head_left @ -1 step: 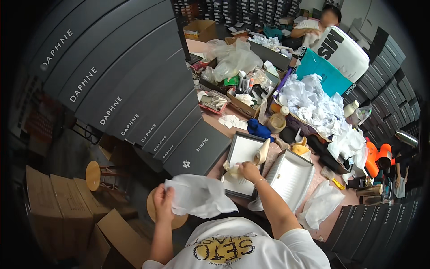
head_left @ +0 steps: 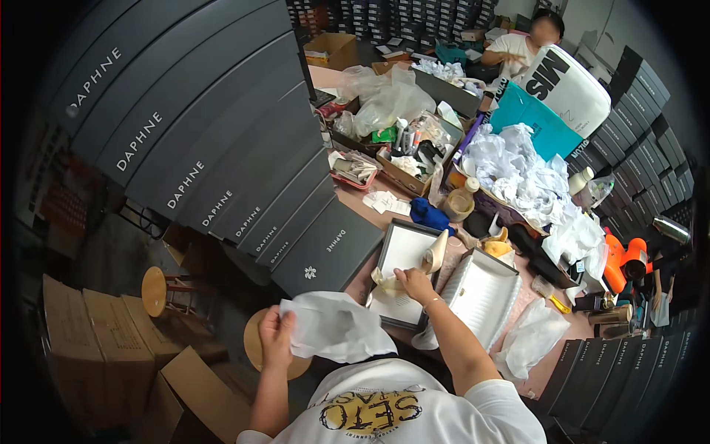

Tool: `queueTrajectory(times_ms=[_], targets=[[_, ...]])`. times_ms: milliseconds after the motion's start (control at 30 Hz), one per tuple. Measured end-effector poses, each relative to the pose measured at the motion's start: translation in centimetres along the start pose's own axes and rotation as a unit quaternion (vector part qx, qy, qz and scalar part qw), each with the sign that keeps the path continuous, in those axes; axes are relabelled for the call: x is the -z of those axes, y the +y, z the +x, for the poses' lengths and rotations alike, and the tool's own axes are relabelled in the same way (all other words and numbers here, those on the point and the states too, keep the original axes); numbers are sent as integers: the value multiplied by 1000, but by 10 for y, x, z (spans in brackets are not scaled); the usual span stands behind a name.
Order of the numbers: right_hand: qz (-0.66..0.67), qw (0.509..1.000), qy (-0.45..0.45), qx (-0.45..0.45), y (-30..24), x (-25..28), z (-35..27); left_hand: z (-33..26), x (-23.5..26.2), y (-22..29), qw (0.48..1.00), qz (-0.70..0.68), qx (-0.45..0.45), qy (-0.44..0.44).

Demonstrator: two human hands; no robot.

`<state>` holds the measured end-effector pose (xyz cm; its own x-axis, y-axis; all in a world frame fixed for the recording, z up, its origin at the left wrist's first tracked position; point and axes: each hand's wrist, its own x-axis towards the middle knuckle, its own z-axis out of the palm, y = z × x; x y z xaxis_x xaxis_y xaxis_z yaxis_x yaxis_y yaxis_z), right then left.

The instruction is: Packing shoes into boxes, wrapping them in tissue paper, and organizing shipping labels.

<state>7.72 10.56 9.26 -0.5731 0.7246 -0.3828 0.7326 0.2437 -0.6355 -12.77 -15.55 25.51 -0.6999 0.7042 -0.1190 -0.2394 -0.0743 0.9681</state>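
Observation:
My left hand (head_left: 278, 340) is closed on the edge of a sheet of white tissue paper (head_left: 336, 325), which spreads out to the right in front of my shirt. My right hand (head_left: 416, 286) is over a shallow, white-lined box part with a dark rim (head_left: 396, 312). Its fingers are closed on a cream shoe (head_left: 386, 283), partly hidden by the hand. Just beyond, a second cream piece, seemingly a pointed shoe (head_left: 435, 254), leans at the box's right side. To the right lies an open shoebox (head_left: 481, 296) with a white ribbed lining.
Tall stacks of dark shoeboxes (head_left: 200, 96) rise at the left. Across the pink table (head_left: 370, 194) lie a heap of crumpled white paper (head_left: 510, 166), a bottle (head_left: 460, 201), a blue cloth (head_left: 429, 213) and a plastic bag (head_left: 532, 337). A co-worker (head_left: 518, 52) sits at the far side.
My left hand and the tissue paper have shifted slightly right. The right hand stays at the cream shoe. The co-worker's hand has moved a little.

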Motion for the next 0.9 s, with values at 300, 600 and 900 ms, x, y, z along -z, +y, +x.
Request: queueTrajectory(times_ms=[300,600,900], targets=[[98,990,-84,-56,-5,53,-18,46,-12,2,987,117,27,-105],[-262,941,-202,71,-37,64,-19,63,-31,10,974,163,-5,-154],[391,915,-88,43,-47,161,-161,71,-77,-11,978,115,16,-174]])
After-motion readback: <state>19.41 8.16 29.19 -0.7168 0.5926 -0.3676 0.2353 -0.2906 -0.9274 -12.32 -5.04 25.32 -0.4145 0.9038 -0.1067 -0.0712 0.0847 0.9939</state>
